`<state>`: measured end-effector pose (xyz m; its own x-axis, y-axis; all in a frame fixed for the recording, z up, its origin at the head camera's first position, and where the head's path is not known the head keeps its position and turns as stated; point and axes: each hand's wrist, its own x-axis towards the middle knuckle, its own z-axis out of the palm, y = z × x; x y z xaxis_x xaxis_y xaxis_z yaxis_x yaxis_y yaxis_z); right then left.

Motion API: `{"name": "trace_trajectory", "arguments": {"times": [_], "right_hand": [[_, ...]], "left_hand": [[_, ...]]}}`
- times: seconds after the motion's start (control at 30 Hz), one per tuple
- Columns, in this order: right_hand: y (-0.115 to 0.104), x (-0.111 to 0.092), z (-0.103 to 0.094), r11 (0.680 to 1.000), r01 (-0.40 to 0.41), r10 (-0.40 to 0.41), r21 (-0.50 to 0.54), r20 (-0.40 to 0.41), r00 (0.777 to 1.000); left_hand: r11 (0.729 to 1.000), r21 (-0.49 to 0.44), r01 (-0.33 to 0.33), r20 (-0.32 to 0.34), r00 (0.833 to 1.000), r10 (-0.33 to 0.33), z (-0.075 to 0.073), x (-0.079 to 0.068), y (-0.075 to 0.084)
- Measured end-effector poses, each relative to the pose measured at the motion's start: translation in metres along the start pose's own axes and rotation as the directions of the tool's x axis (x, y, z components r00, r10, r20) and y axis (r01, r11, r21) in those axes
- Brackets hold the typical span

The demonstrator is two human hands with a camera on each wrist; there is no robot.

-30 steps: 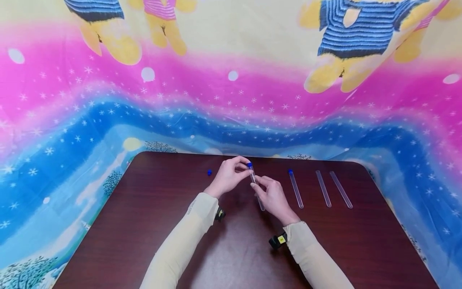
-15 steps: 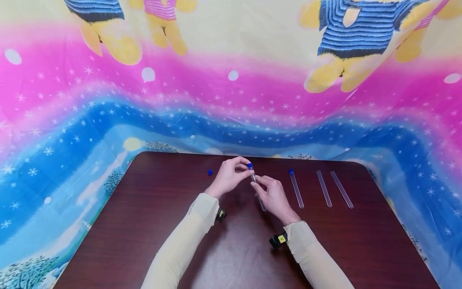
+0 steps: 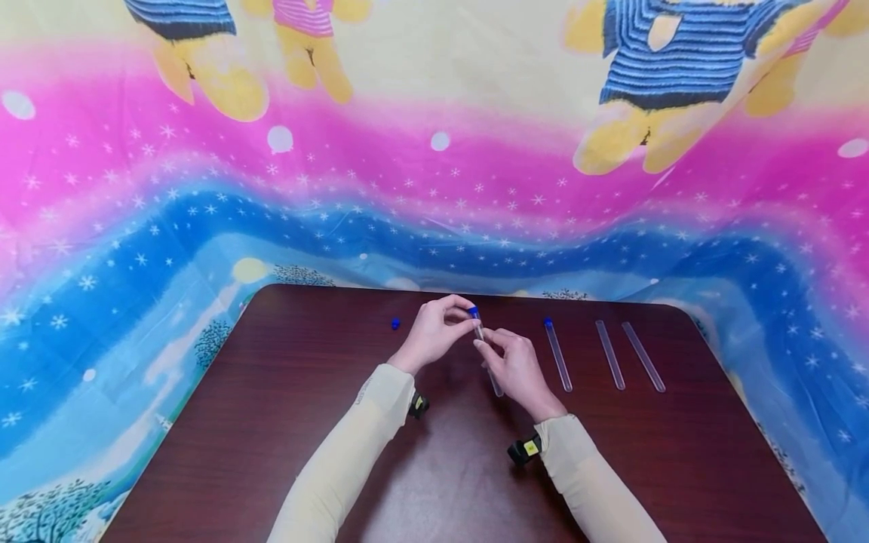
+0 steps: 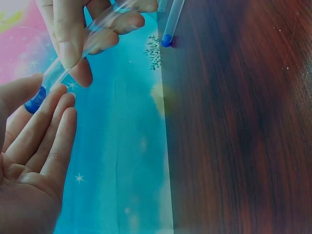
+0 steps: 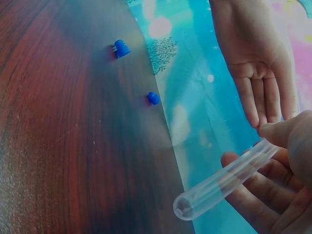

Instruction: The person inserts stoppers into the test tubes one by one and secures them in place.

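Observation:
A clear test tube (image 5: 214, 187) with a blue cap (image 4: 35, 101) on its top end is held tilted above the table, between both hands. My left hand (image 3: 434, 332) pinches the capped end between thumb and index finger; the other fingers extend alongside, as the left wrist view shows. Lower down, my right hand (image 3: 514, 369) grips the tube's body between thumb and fingers, its rounded bottom sticking out below. To the right lies a second test tube (image 3: 558, 358) with a blue cap on it.
Two uncapped test tubes, one nearer (image 3: 609, 354) and one further right (image 3: 643, 357), lie on the dark wooden table (image 3: 271, 422). Loose blue caps, one (image 5: 122, 48) beside another (image 5: 153, 98), rest left of the hands. A printed cloth (image 3: 434, 196) hangs behind the table.
The hands and the capped tube between them have shifted very slightly to the right. The hold is the same, and the other tubes and caps lie where they were.

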<state>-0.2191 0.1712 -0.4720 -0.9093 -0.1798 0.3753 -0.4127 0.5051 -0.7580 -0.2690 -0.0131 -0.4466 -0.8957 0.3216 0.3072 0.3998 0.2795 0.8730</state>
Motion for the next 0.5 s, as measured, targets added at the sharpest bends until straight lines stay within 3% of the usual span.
{"name": "trace_trajectory", "arguments": {"times": [0.5], "right_hand": [[-0.002, 0.006, -0.004, 1.000, -0.019, 0.019, -0.003, 0.008, 1.000]], "left_hand": [[0.995, 0.099, -0.028, 0.056, 0.998, 0.022, -0.009, 0.006, 0.011]]}}
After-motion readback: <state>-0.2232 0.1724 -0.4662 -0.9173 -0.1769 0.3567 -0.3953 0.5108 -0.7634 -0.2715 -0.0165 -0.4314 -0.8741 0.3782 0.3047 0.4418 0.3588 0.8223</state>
